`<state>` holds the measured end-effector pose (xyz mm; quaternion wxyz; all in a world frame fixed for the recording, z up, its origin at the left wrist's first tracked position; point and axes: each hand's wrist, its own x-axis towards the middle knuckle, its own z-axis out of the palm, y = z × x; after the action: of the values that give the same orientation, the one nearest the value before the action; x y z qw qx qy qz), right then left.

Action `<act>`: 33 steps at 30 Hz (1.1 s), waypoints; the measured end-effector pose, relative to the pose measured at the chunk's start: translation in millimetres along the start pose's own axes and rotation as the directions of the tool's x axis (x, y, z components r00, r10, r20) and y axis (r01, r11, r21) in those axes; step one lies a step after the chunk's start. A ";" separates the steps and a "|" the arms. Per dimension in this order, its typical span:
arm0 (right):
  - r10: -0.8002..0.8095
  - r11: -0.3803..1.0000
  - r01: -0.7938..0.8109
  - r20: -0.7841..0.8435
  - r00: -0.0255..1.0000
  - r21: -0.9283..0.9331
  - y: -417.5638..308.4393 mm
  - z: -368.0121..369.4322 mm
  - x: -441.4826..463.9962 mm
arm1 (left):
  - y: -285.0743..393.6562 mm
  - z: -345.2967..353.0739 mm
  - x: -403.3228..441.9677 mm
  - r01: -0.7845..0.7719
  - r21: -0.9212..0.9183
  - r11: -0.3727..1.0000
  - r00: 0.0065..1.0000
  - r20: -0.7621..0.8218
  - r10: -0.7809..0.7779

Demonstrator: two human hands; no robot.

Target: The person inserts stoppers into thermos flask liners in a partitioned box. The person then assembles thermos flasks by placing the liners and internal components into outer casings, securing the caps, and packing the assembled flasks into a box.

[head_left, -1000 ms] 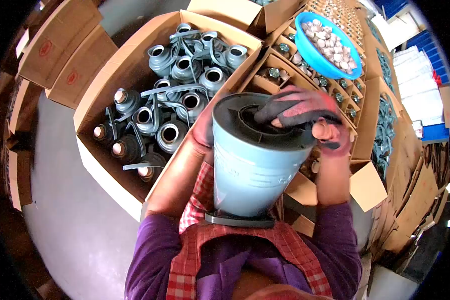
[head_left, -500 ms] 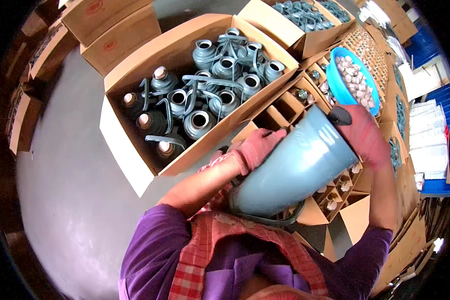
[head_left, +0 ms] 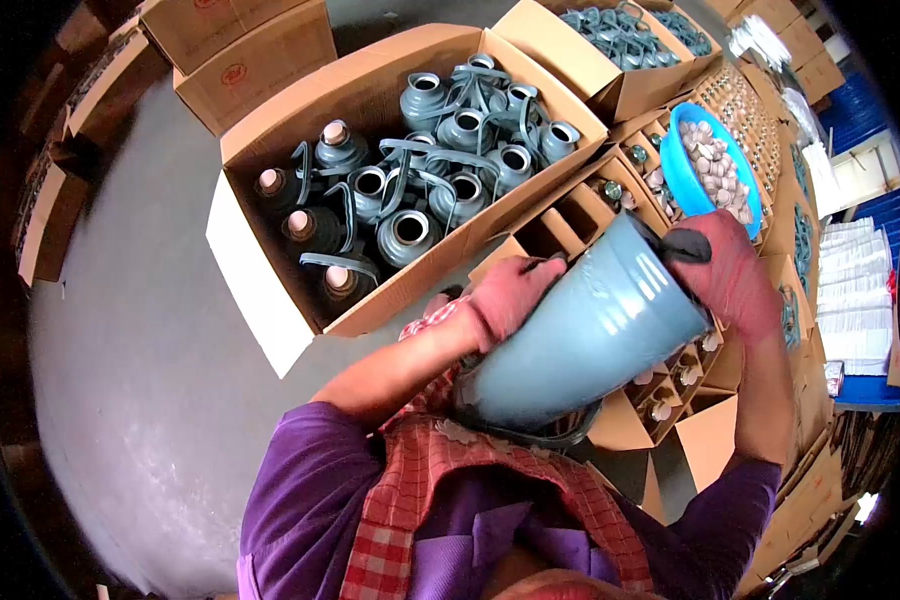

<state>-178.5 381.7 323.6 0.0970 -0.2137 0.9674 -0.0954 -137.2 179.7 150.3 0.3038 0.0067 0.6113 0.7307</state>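
Note:
A blue-grey thermos flask casing [head_left: 590, 320] lies tilted across my front, its wide end up toward the right. My left hand [head_left: 515, 297], in a reddish glove, is closed against its upper left side, with its fingertips partly hidden. At the wide end, my right hand [head_left: 725, 268], also gloved, grips the rim, its fingers out of sight behind or inside it. A dark patch shows at the right thumb; whether it is glove or another part I cannot tell. Beside my left hand stands a carton [head_left: 450, 262] of similar casings with strap handles, several topped with pinkish stoppers.
Right of the casing, divided cartons [head_left: 635, 205] hold glass flasks. A blue basin [head_left: 674, 165] of round, pale pinkish-grey pieces sits on them. More cartons [head_left: 650, 88] of casings are behind. Stacked boxes [head_left: 255, 80] stand at the back left, white sheets [head_left: 855, 295] at the right.
The view has shifted slightly, so the cartons appear a little lower and farther right. Both hands still hold the casing, which has turned only slightly.

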 end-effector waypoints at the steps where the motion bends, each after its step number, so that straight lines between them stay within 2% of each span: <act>1: 0.133 0.990 -0.136 0.096 0.987 0.031 8.5 4.4 4.6 | -19.6 -0.6 -2.9 -0.014 0.215 0.977 0.988 -0.145 0.046; 2: 0.067 0.995 -0.068 0.016 0.998 0.069 11.6 10.2 2.7 | -24.1 2.2 -16.0 -0.161 0.360 0.919 0.948 -0.203 0.246; 3: 0.063 0.990 -0.061 -0.011 0.998 0.129 17.6 16.6 5.1 | -24.2 4.4 -30.0 -0.285 0.505 0.815 0.866 -0.229 0.445; 5: 0.068 0.965 -0.048 -0.071 0.995 0.257 33.7 35.7 8.7 | -15.2 2.1 -59.4 -0.291 0.656 0.697 0.820 -0.204 0.535; 6: 0.149 0.904 -0.126 -0.025 0.989 0.408 46.4 43.0 9.0 | -20.9 -8.2 -63.1 -0.288 0.577 0.764 0.867 -0.181 0.464; 8: 0.258 0.633 0.113 -0.345 0.902 0.766 51.7 67.1 10.5 | -53.5 -33.8 -57.1 -0.231 0.442 0.867 0.934 -0.149 0.324; 9: 0.358 0.451 0.273 -0.452 0.817 0.850 52.7 83.2 7.1 | -78.0 -43.9 -48.5 -0.188 0.382 0.905 0.957 -0.138 0.257; 10: 0.334 0.546 0.263 -0.495 0.802 0.795 41.8 104.5 4.3 | -91.8 -45.5 -45.6 -0.274 0.168 0.947 0.915 -0.258 0.310; 11: 0.452 0.336 0.258 -0.396 0.799 0.906 78.5 168.4 0.3 | -105.9 -50.9 -38.6 -0.376 -0.040 0.926 0.861 -0.383 0.334; 13: 0.391 0.169 0.303 -0.346 0.853 0.938 82.7 225.9 -14.0 | -101.4 -67.2 -38.8 -0.287 -0.158 0.945 0.886 -0.418 0.200; 14: 0.221 0.227 0.371 -0.418 0.881 0.901 36.3 224.7 -14.3 | -115.3 -85.1 -27.3 -0.440 0.220 0.871 0.785 -0.377 0.492; 16: 0.103 0.334 0.427 -0.483 0.870 0.840 7.5 223.8 -28.2 | -97.7 -108.3 -26.1 -0.393 0.617 0.682 0.708 -0.270 0.653; 17: 0.116 0.397 0.408 -0.486 0.866 0.822 7.4 220.9 -26.4 | -88.9 -119.9 -25.6 -0.342 0.771 0.538 0.658 -0.212 0.723; 18: 0.129 0.458 0.385 -0.488 0.863 0.801 7.2 217.9 -24.5 | -78.1 -122.0 -19.3 -0.440 0.339 0.832 0.715 -0.428 0.553; 19: 0.104 0.520 0.353 -0.468 0.877 0.778 9.9 211.2 -20.0 | -67.7 -126.1 -11.0 -0.450 -0.193 0.872 0.801 -0.519 0.298; 20: 0.083 0.578 0.323 -0.447 0.891 0.749 9.8 204.6 -13.5 | -57.9 -140.9 1.8 -0.433 -0.512 0.742 0.856 -0.492 0.159; 21: -0.026 0.622 0.430 -0.532 0.846 0.654 1.2 195.4 4.3 | -30.2 -148.5 7.9 -0.384 -0.734 0.560 0.899 -0.435 0.047; 22: 0.057 0.594 0.405 -0.539 0.840 0.695 -15.7 189.3 25.5 | -39.7 -183.2 38.4 -0.407 -0.741 0.534 0.894 -0.443 0.067; 23: 0.145 0.562 0.380 -0.539 0.830 0.734 -34.9 183.4 48.9 | -18.9 -189.1 58.8 -0.556 -0.686 0.468 0.824 -0.527 0.208; 24: 0.044 0.722 0.386 -0.594 0.803 0.574 -47.0 171.8 77.7 | -14.3 -211.5 79.4 -0.505 -0.756 0.416 0.863 -0.455 0.220; 25: -0.066 0.843 0.377 -0.623 0.780 0.384 -56.8 159.8 110.9 | -19.1 -238.9 112.1 -0.549 -0.766 0.334 0.828 -0.444 0.342; 27: -0.198 0.917 0.389 -0.750 0.631 0.085 -81.2 145.8 177.0 | -0.4 -257.4 142.3 -0.533 -0.807 0.253 0.828 -0.436 0.354; 29: -0.203 0.884 0.458 -0.806 0.555 0.093 -96.9 138.7 221.0 | 8.3 -263.5 156.5 -0.499 -0.841 0.210 0.844 -0.417 0.336; 31: -0.164 0.878 0.460 -0.823 0.544 0.129 -111.6 115.1 231.0 | 8.5 -265.5 163.7 -0.455 -0.872 0.182 0.865 -0.385 0.321; 33: -0.214 0.876 0.474 -0.810 0.546 0.088 -113.8 103.6 229.5 | -0.2 -265.0 164.0 -0.384 -0.913 0.135 0.897 -0.335 0.287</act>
<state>-314.1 166.4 215.9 -0.3219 -0.3214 0.8231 -0.3398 -371.8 18.3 23.8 0.0457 -0.0754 0.0180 0.9959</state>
